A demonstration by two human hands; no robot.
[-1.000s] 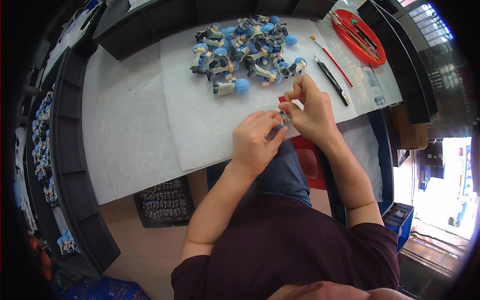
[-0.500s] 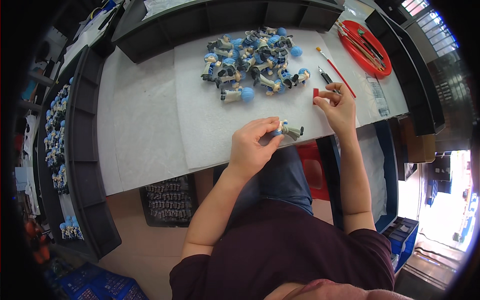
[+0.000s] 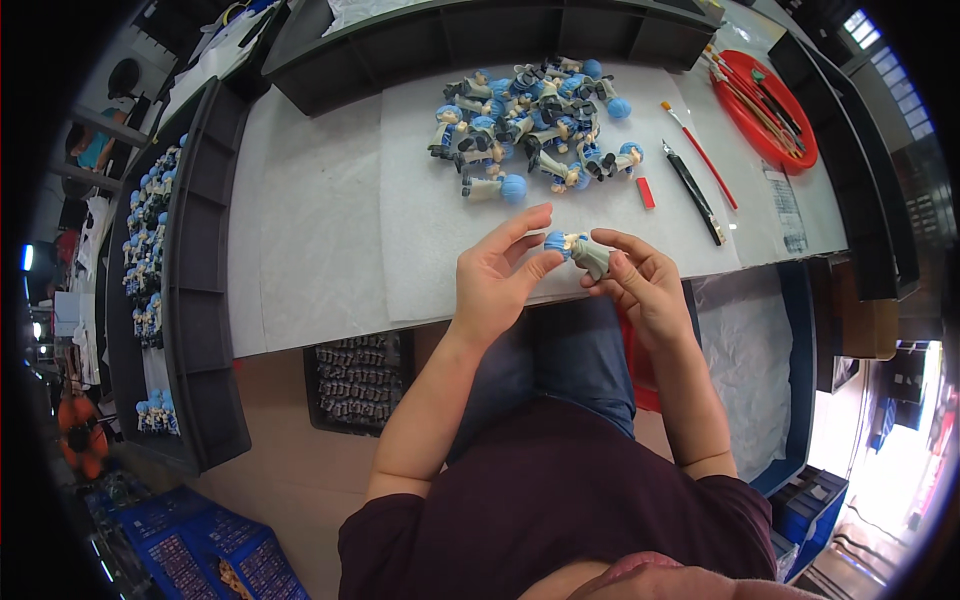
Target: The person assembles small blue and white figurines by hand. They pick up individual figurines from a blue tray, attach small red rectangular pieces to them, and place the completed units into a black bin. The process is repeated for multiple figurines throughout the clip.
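Observation:
My right hand (image 3: 650, 290) pinches a small figurine (image 3: 590, 256) by its grey-clad lower body, over the near edge of the white foam sheet (image 3: 430, 265). Its blue-haired head points left, toward my left hand (image 3: 500, 278). The left fingers are spread apart, with the thumb close under the head; whether it touches is hard to tell. Beyond my hands lies a heap of similar blue-haired figurines (image 3: 540, 125). A small red block (image 3: 646, 193) rests on the sheet, near a black craft knife (image 3: 692, 192) and a red-handled paintbrush (image 3: 700, 155).
At the far right, a red oval tray (image 3: 735, 70) holds brushes and tools. Long black trays stand at the back (image 3: 480, 38) and left (image 3: 205, 300), the left one beside rows of figurines (image 3: 150, 250). Below the table edge sits a tray of small dark parts (image 3: 360, 385).
My right hand has put down the red block and moved left to grip the figurine's lower body. My left fingers have opened away from the figurine. The whole view has shifted slightly.

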